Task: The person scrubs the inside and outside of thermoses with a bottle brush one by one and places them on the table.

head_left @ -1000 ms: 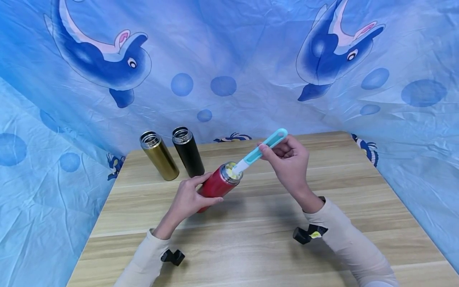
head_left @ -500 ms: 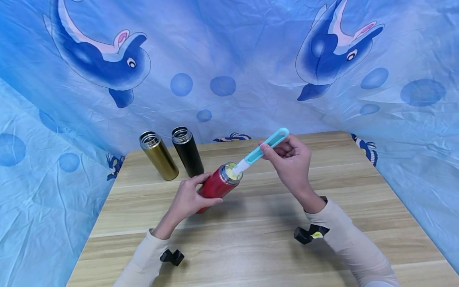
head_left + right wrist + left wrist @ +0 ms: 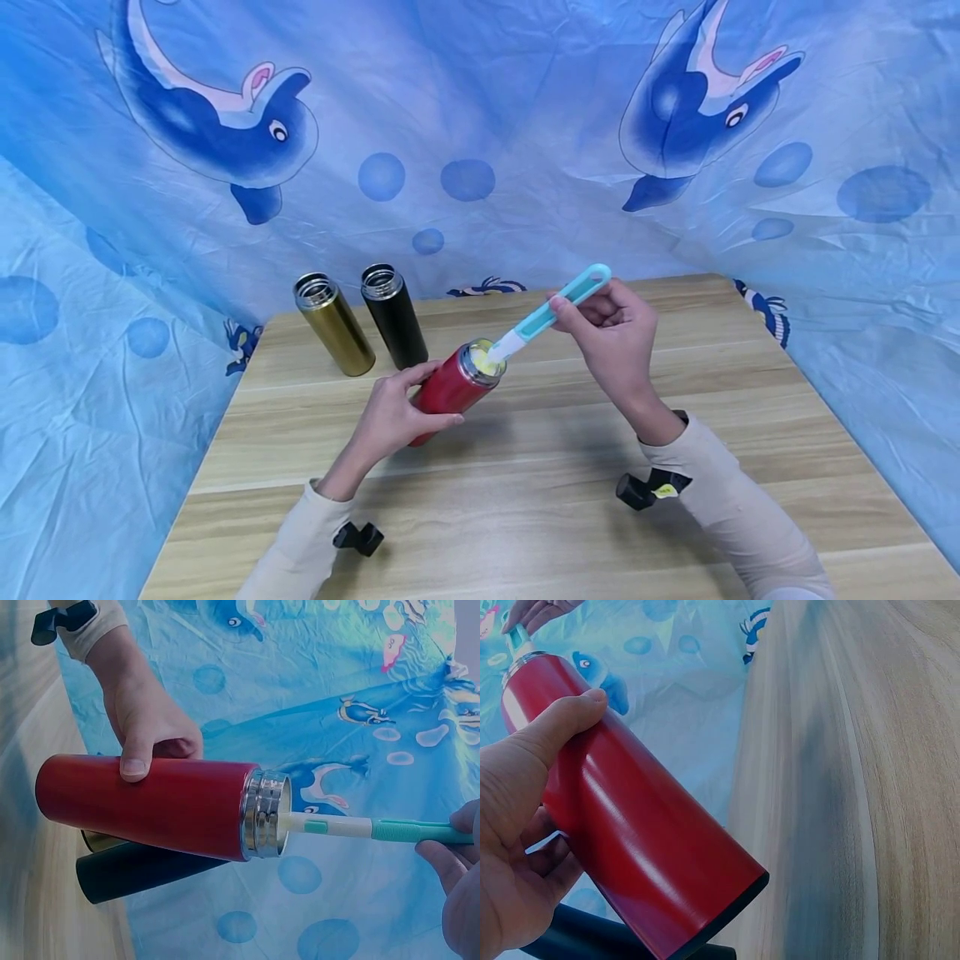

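Note:
In the head view my left hand grips a red thermos flask, thumb on one side and fingers on the other. The flask leans to the right, lifted off the table, and its steel mouth is uncapped. My right hand pinches the teal handle of a bottle brush between thumb and fingers. The brush's white neck enters the flask mouth. Something yellow shows inside the rim; the rest of the brush head is hidden in the flask. The right wrist view shows the flask and brush nearly in line.
A gold flask and a black flask stand uncapped at the back left of the wooden table. Behind and beside the table hangs a blue cloth printed with dolphins.
My right hand and the brush handle have shifted slightly up and to the right, drawing the brush a little outward. The flask and my left hand have hardly moved.

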The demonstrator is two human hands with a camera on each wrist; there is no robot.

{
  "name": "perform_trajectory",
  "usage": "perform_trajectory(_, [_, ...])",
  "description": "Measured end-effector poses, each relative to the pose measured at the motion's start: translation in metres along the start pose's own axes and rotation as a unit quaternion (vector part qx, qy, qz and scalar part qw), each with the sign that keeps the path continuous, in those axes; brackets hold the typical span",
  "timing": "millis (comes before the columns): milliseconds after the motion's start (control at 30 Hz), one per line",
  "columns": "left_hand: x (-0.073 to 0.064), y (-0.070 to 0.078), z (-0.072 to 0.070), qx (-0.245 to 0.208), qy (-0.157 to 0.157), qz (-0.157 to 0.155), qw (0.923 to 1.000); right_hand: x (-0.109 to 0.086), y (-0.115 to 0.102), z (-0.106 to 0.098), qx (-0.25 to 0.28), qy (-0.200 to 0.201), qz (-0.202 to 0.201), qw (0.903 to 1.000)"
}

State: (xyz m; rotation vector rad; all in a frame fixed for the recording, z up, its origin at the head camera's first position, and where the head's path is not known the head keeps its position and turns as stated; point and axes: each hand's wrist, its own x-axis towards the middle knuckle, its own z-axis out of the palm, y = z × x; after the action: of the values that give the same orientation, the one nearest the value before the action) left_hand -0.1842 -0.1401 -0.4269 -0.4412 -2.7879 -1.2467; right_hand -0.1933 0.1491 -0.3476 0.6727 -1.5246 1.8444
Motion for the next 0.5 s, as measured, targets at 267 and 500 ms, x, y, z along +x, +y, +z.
perform_trajectory(267, [-0.0016,-0.0019,-0.0003,-0.001,0.002,0.007,1.0000,0.0013,-0.0004,-0.0014,0.004,0.013,-0.012,0.9998])
perform_trajectory(500, [-0.0024,-0.0042,0.0002,-0.001,0.001,0.007,1.0000,0.0017,-0.0015,-0.0022,0.009,0.025,-0.016,0.9995])
